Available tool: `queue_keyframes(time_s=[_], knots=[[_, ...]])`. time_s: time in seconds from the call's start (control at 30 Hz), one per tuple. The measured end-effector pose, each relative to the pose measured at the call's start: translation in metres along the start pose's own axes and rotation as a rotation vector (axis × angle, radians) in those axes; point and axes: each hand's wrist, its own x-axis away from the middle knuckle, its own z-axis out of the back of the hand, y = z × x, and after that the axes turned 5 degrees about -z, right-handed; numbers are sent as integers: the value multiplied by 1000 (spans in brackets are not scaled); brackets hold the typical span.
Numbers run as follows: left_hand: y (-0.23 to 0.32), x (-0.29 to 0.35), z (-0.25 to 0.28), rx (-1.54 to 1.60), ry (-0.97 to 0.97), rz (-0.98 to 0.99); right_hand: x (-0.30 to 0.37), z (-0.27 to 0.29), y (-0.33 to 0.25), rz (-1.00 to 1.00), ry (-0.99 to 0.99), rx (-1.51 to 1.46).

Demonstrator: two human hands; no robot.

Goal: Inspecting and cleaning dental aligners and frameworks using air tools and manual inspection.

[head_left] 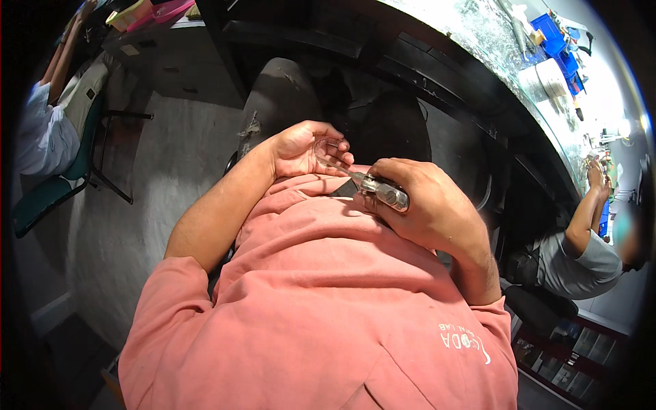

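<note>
At far left, a co-worker in a pale top (44,137) sits on a green chair (35,203), arms raised toward the upper edge. Grey floor (130,225) spreads between this chair and the person's left elbow. Above it stands a dark drawer cabinet (179,67), bearing a yellow container (131,15) and a pink tray (169,10) near its edge.

In the middle, over the lap and close against the pink shirt (328,287), the left hand (301,150) is palm up, its fingers curled narrowly around a clear, curved piece (321,147). Frayed dark trousers (287,85) show beyond. Just to the right, the right hand (430,195) wraps its fingers around a silver metal tool (391,195), whose slim nose slants toward the clear piece; whether they touch cannot be told. There is little room between the two hands, and the shirt bounds them below.

Farther right, a dark-fronted worktop (471,34) cuts diagonally down, its near edge well apart from the right hand. Blue bins (555,39) and a white tub (544,80) stand on it. At far right, a co-worker in a grey shirt (581,270) holds both hands together over the worktop.
</note>
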Motion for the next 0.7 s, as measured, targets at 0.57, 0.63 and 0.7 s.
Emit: queue_keyframes(time_s=[0.57, 0.63, 0.7], knots=[[0, 3, -7, -90, -19, -41, 2, -8, 3, 96, 84, -59], [-2, 1, -5, -60, -71, -43, 3, -7, 2, 97, 80, -47], [-2, 1, -4, -32, -43, -34, 4, -2, 2, 27, 5, 3]])
